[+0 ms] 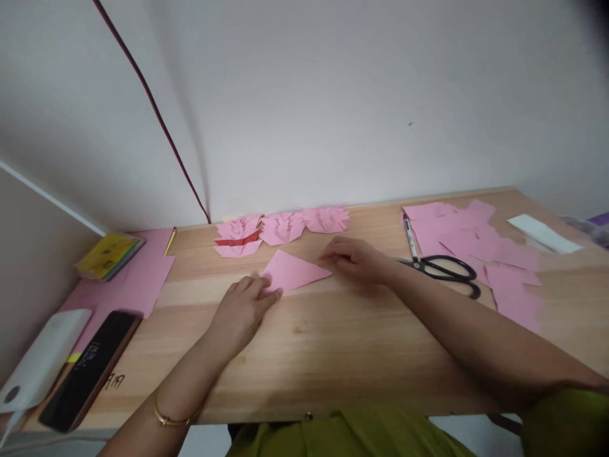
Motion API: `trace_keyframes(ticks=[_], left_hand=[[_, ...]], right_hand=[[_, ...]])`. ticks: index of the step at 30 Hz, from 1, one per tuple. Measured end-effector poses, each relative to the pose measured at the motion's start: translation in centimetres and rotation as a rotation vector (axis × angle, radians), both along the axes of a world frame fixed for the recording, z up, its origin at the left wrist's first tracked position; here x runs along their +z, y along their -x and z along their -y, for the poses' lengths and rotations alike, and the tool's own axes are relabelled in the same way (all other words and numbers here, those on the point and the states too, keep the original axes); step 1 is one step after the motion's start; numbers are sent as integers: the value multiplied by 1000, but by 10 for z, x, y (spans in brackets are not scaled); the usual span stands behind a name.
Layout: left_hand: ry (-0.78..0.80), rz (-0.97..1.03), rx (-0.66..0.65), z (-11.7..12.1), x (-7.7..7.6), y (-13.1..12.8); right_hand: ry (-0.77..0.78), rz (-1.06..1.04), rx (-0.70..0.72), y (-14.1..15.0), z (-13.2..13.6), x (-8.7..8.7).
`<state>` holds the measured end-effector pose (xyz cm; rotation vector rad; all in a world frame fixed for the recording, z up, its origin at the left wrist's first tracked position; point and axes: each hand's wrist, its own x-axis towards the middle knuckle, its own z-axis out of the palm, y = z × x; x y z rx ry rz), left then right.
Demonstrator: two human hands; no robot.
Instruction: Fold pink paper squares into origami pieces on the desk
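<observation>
A folded pink paper (294, 271), pointed toward the right, lies flat on the wooden table. At its left end my left hand (245, 308) grips it, the thumb over the lower edge and the fingers at the left corner. Beside the paper's right tip is my right hand (356, 259), its fingers curled together just above the edge with nothing visible in them. Folded pink paper pieces (283, 227) stand in a row behind, and a red strip (236, 238) lies across one at the left.
To the right lie black-handled scissors (445, 268), a pen (410, 236), loose pink sheets (480, 244) and a white strip (543, 233). On the left are a large pink sheet (143, 279), a yellow packet (108, 255), a black device (90, 368) and a white device (45, 358).
</observation>
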<state>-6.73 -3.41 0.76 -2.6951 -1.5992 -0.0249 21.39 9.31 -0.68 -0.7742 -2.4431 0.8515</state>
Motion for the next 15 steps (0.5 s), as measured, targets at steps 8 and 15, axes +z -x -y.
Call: trace_keyframes(ticks=[8, 15], left_hand=[[-8, 37, 9, -1, -3, 0], [-35, 2, 19, 3, -4, 2]], right_hand=[[-238, 196, 160, 17, 29, 9], [-293, 353, 156, 8, 25, 9]])
